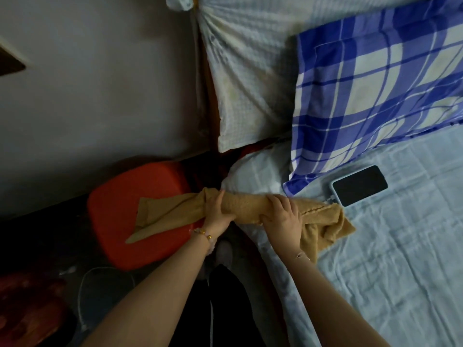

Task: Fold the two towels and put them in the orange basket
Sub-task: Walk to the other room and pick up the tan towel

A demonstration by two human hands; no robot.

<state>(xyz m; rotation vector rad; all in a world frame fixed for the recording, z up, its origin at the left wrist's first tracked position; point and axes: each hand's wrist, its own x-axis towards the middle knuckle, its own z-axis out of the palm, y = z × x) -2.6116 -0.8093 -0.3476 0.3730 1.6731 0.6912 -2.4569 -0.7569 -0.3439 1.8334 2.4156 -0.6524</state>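
Looks soft, light and floppy: tan towel (245, 206) bunched, spanning from over the orange basket (112, 221) to the bed (375, 259) edge, gripped mid-length by left hand (218, 211) and right hand (283, 216), fingers curled round it; probably better taken by corners.

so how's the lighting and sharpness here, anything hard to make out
Head view: dim and soft overall; the floor at lower left is nearly black; the bedsheet is brightest; the orange basket, tan towel, left hand and right hand read clearly.
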